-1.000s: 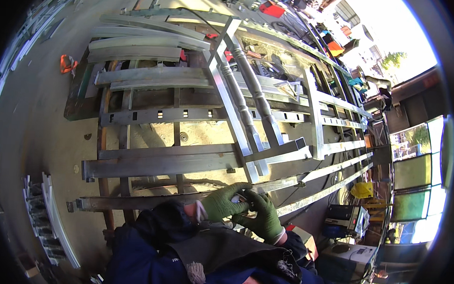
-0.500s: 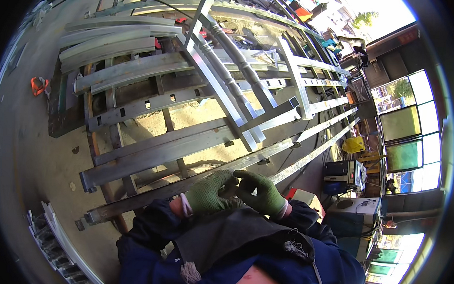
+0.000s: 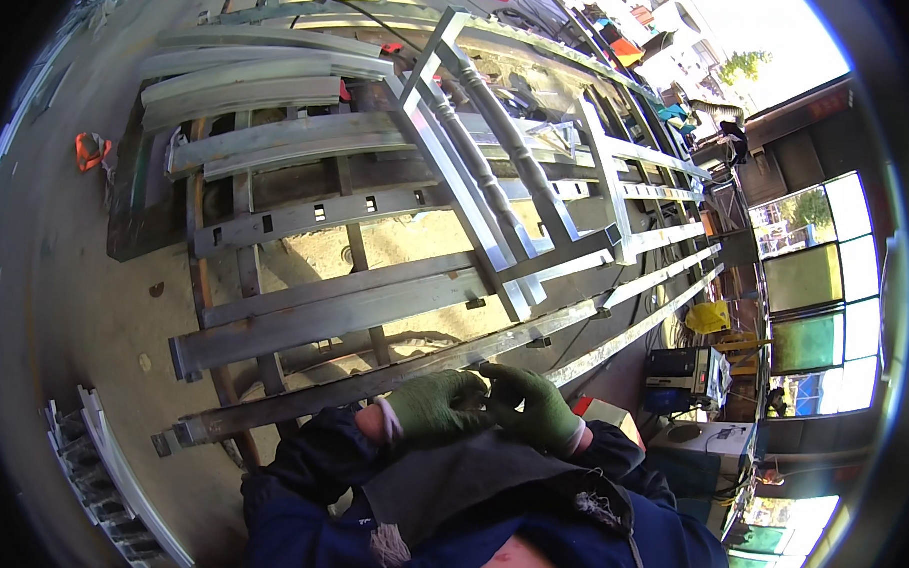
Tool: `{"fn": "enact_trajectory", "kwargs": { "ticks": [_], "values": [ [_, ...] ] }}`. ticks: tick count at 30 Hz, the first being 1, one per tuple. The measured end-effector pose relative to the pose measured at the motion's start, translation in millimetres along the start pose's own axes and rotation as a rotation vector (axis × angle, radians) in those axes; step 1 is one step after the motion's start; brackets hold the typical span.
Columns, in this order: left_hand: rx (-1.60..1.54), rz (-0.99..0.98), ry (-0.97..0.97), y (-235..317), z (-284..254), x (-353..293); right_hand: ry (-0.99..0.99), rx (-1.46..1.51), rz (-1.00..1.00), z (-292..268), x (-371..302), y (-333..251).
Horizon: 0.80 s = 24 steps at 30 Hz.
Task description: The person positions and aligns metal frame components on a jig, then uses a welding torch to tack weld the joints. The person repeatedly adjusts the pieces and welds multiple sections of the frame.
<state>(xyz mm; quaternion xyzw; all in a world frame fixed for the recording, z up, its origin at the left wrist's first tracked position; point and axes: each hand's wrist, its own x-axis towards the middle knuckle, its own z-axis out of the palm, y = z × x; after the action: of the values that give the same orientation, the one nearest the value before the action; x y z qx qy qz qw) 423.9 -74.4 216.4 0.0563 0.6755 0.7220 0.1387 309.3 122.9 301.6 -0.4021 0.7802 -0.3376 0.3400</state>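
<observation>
My left hand [image 3: 435,406], in a green knitted glove, is in front of my dark apron [image 3: 438,479] with its fingers curled in. My right hand [image 3: 532,412], gloved alike, meets it fingertip to fingertip, thumb and fingers bent together. Anything pinched between them is hidden or too small to make out. Just beyond both hands runs a long steel tube [image 3: 371,383] of the rack. Farther off, a welded frame of bright square tubes [image 3: 458,194] with two turned metal balusters [image 3: 499,145] lies tilted across the rack; neither hand touches it.
Flat steel lengths [image 3: 246,86] are stacked at the far left of the rack. More metal profiles [image 3: 117,483] lie on the floor at lower left, and an orange item [image 3: 91,151] lies farther up. To the right stand a machine [image 3: 687,372] and a white cabinet [image 3: 704,438].
The view has shifted, so the rack and frame appear slightly right and lower. My hands have drawn closer together, and the gap between their curled fingers has narrowed.
</observation>
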Motion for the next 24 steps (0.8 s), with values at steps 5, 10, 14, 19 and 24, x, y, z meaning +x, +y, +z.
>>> {"fn": "enact_trajectory", "kwargs": {
  "ticks": [5, 10, 14, 19, 24],
  "values": [
    [0.301, -0.063, 0.055, -2, -25, -10, -0.022, 0.074, -0.041, -4, 4, -2],
    [0.036, 0.017, 0.38, -15, -53, -32, 0.125, 0.199, 0.007, -12, 7, -10],
    [0.637, 0.17, 0.515, -35, -108, -49, 0.159, 0.268, -0.071, -30, 10, -3],
    [0.863, 0.077, 0.642, -42, -154, -63, 0.214, 0.377, 0.005, -32, 6, 12],
    [0.929, 0.049, 0.656, -43, -172, -40, 0.214, 0.439, 0.071, -23, 12, 30]
  ]
}}
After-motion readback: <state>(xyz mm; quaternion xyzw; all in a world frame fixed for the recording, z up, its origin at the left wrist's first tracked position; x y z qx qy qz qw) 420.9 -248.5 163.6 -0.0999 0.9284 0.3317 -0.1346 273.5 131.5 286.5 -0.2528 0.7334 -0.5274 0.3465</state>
